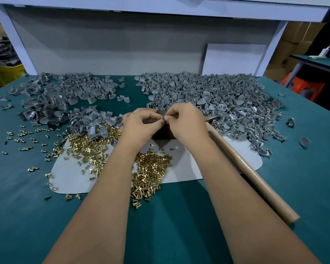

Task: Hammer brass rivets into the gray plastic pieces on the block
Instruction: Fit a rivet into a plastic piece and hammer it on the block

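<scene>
Head view, frame centre: left hand (141, 123) and right hand (185, 121) pinch one small gray piece (162, 118) above the block (163, 133); loose rivet could slip, hammer (255, 178) lying idle

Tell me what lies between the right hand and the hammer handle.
Nothing visible does. The right hand pinches a small piece with the left hand over the block; the hammer handle lies bare beside its wrist.

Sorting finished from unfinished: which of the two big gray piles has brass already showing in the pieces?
The pile right of the hands: brass glints dot its near and right edges. The left pile shows plain gray only.
</scene>
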`<move>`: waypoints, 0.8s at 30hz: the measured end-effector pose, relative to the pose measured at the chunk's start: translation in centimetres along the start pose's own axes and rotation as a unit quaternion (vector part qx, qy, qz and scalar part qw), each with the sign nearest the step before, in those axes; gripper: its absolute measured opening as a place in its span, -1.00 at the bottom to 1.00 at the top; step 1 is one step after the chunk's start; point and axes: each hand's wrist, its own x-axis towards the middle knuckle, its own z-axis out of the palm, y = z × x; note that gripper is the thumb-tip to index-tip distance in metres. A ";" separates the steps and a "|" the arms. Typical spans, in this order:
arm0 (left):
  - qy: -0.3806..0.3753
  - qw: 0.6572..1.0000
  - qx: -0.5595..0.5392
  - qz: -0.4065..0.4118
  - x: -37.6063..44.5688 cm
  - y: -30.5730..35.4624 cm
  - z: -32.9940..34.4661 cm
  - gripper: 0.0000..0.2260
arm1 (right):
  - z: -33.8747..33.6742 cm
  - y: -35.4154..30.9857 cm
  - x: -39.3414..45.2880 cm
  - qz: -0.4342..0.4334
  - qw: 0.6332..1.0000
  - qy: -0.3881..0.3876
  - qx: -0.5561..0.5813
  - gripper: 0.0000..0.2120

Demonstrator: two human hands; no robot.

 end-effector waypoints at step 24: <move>-0.021 1.000 -0.004 -0.008 -0.2 0.3 -0.1 -0.89 | 0.1 1.4 -0.7 0.010 0.985 0.002 0.174 -0.86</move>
